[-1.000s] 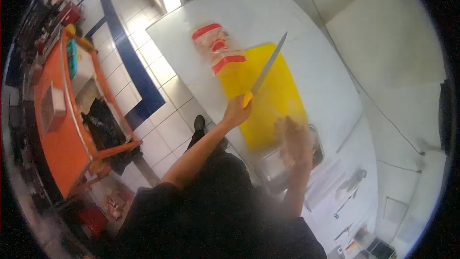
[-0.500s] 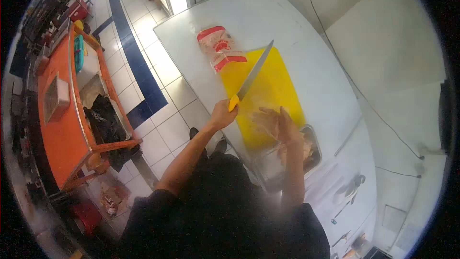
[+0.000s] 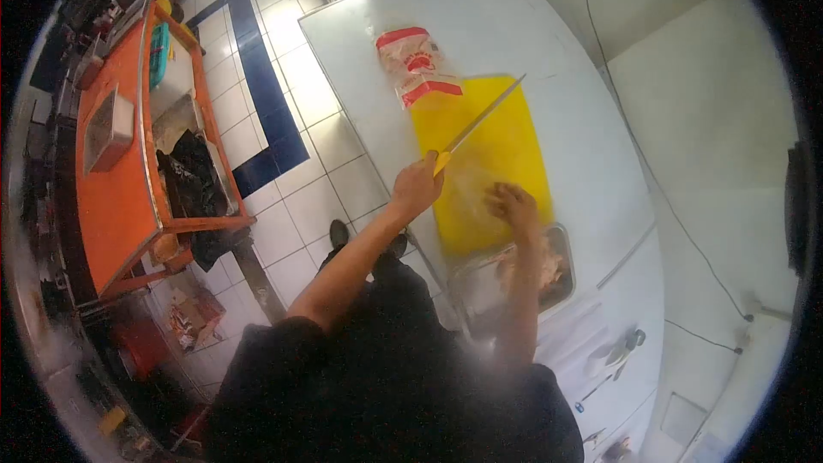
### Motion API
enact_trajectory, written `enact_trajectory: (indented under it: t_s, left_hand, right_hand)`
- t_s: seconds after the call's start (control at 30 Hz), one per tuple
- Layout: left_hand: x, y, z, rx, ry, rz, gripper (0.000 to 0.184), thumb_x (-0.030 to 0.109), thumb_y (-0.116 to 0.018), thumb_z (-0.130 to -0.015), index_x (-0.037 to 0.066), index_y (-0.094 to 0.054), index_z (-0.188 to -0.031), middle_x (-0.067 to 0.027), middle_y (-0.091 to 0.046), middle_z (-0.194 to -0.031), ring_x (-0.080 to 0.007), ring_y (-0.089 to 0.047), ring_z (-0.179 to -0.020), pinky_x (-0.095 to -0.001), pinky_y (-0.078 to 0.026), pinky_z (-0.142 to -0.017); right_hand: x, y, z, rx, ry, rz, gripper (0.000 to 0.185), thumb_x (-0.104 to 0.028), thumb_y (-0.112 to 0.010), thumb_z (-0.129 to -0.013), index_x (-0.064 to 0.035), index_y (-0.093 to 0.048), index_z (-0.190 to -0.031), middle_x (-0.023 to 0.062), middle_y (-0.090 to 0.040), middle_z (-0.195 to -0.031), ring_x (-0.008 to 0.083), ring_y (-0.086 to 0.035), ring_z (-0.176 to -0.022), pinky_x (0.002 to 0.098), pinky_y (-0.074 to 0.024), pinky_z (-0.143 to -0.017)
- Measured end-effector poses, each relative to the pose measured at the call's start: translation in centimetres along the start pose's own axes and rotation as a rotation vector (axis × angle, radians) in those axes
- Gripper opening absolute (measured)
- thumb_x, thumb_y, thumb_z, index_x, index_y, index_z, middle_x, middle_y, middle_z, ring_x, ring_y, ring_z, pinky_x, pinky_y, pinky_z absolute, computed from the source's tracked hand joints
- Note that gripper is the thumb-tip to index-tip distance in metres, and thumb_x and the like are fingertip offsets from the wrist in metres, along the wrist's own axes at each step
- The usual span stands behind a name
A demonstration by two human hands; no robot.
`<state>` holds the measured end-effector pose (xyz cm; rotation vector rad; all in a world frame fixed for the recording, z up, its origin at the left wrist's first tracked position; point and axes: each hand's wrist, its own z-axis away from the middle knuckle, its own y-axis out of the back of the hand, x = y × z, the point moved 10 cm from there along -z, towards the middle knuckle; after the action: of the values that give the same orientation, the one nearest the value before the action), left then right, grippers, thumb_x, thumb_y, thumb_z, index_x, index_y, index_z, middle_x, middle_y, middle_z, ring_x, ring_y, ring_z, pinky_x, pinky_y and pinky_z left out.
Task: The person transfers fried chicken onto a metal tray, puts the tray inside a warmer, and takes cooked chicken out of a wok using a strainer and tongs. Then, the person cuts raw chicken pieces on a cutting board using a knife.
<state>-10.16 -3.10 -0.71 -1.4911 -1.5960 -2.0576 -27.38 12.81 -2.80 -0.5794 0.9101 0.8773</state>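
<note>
My left hand (image 3: 417,189) is closed around the yellow handle of a long-bladed knife (image 3: 485,114), whose blade points up and right over the board. Above the lower right of the yellow cutting board (image 3: 519,133), my right hand (image 3: 517,208) has its fingers curled in; what they hold, if anything, is hidden. A hazy, clear film-like patch (image 3: 467,193) shows on the board between the hands. Under my right forearm is a metal tray (image 3: 567,250) with pale brown food pieces (image 3: 553,270) in it. A clear packet with red bands (image 3: 418,60) overlaps the board's far left corner.
The white worktop (image 3: 506,21) carries utensils (image 3: 630,347) at the lower right. A wall with a hanging cable (image 3: 639,159) borders it on the right. Across the tiled floor (image 3: 321,176), an orange table (image 3: 107,197) stands at left with a metal container (image 3: 110,133) on it.
My right hand's fingers, spread before, are now curled in. The knife's blade has turned, showing a narrower side. The whole view has shifted slightly.
</note>
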Motion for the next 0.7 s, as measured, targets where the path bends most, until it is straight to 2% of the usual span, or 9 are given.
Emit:
enact_trajectory:
  t_s: [0.07, 0.1, 0.2, 0.33, 0.4, 0.47, 0.53, 0.63, 0.7]
  left_hand:
    - [1.2, 1.0, 1.9, -0.007, -0.026, 0.023, 0.027, 0.020, -0.057, -0.089, 0.001, -0.050, -0.107, -0.0240, -0.064, -0.079, -0.0446, -0.063, -0.074, -0.0540, -0.050, -0.066]
    - [1.6, 1.4, 3.1, -0.010, -0.049, 0.043, 0.027, 0.020, -0.056, -0.090, 0.002, -0.049, -0.108, -0.0236, -0.065, -0.082, -0.0438, -0.063, -0.077, -0.0533, -0.050, -0.067]
    - [1.1, 0.3, 5.7, -0.084, -0.063, 0.043, 0.027, 0.021, -0.056, -0.090, 0.004, -0.051, -0.110, -0.0230, -0.064, -0.092, -0.0411, -0.063, -0.084, -0.0512, -0.051, -0.070]
    - [0.3, -4.1, 8.0, -0.133, -0.358, -0.038, 0.037, 0.019, -0.060, -0.084, 0.004, -0.051, -0.117, -0.0209, -0.060, -0.101, -0.0390, -0.060, -0.093, -0.0474, -0.050, -0.079]
    - [0.1, -1.7, 11.3, -0.117, -0.400, -0.131, 0.044, 0.018, -0.063, -0.080, 0.006, -0.051, -0.121, -0.0199, -0.059, -0.105, -0.0382, -0.057, -0.099, -0.0453, -0.049, -0.086]
    - [-2.0, 4.3, 13.6, -0.073, -0.107, 0.122, 0.048, 0.016, -0.063, -0.081, 0.001, -0.049, -0.125, -0.0208, -0.059, -0.109, -0.0392, -0.058, -0.102, -0.0456, -0.049, -0.088]
    - [-4.9, 9.2, 16.8, -0.021, -0.035, 0.134, 0.050, 0.015, -0.063, -0.083, -0.002, -0.047, -0.127, -0.0224, -0.058, -0.112, -0.0395, -0.058, -0.104, -0.0452, -0.048, -0.089]
    - [-8.4, 17.1, 23.7, 0.083, 0.007, 0.168, 0.050, 0.016, -0.061, -0.086, -0.004, -0.046, -0.128, -0.0254, -0.056, -0.118, -0.0416, -0.056, -0.109, -0.0458, -0.047, -0.093]
    - [-9.8, 21.6, 27.7, 0.174, -0.007, 0.195, 0.048, 0.017, -0.059, -0.087, -0.004, -0.047, -0.128, -0.0269, -0.054, -0.121, -0.0433, -0.055, -0.111, -0.0467, -0.046, -0.095]
  right_hand:
    - [3.2, 1.4, -3.1, 0.099, 0.003, -0.161, 0.049, -0.027, -0.059, -0.096, 0.0035, -0.049, -0.132, 0.0164, -0.063, -0.120, 0.0276, -0.064, -0.106, 0.0371, -0.0540, -0.088]
    - [1.6, 2.8, -3.7, 0.222, 0.277, 0.063, 0.045, -0.027, -0.056, -0.096, 0.0030, -0.051, -0.129, 0.0163, -0.064, -0.117, 0.0297, -0.064, -0.103, 0.0388, -0.0531, -0.089]
    - [3.5, 5.8, -6.6, 0.325, 0.609, 0.355, 0.040, -0.026, -0.056, -0.095, 0.0023, -0.056, -0.123, 0.0160, -0.066, -0.112, 0.0314, -0.064, -0.102, 0.0398, -0.0520, -0.089]
    - [0.8, 1.8, -1.7, 0.369, 0.465, 1.392, 0.041, -0.029, -0.057, -0.094, 0.0029, -0.059, -0.120, 0.0189, -0.064, -0.116, 0.0369, -0.061, -0.103, 0.0394, -0.0506, -0.089]
    - [1.9, 6.2, -0.9, 0.587, 0.354, 1.284, 0.043, -0.029, -0.056, -0.095, 0.0052, -0.057, -0.122, 0.0231, -0.061, -0.119, 0.0373, -0.059, -0.107, 0.0421, -0.0491, -0.091]
    - [2.5, 4.2, 0.4, 0.785, 0.253, 0.958, 0.045, -0.028, -0.056, -0.096, 0.0064, -0.054, -0.124, 0.0249, -0.059, -0.121, 0.0368, -0.057, -0.111, 0.0442, -0.0477, -0.093]
    - [-1.2, -6.3, 8.0, 0.845, 0.746, 0.811, 0.050, -0.027, -0.055, -0.097, 0.0081, -0.047, -0.131, 0.0270, -0.052, -0.129, 0.0341, -0.054, -0.117, 0.0465, -0.0459, -0.096]
    - [3.3, -19.1, 8.8, 0.396, 0.790, 0.919, 0.049, -0.026, -0.050, -0.100, 0.0057, -0.041, -0.135, 0.0213, -0.049, -0.134, 0.0323, -0.052, -0.119, 0.0430, -0.0452, -0.098]
    - [9.2, -29.6, 10.1, -0.084, 0.446, 0.242, 0.045, -0.025, -0.048, -0.101, 0.0037, -0.043, -0.135, 0.0188, -0.050, -0.134, 0.0308, -0.052, -0.119, 0.0420, -0.0440, -0.099]
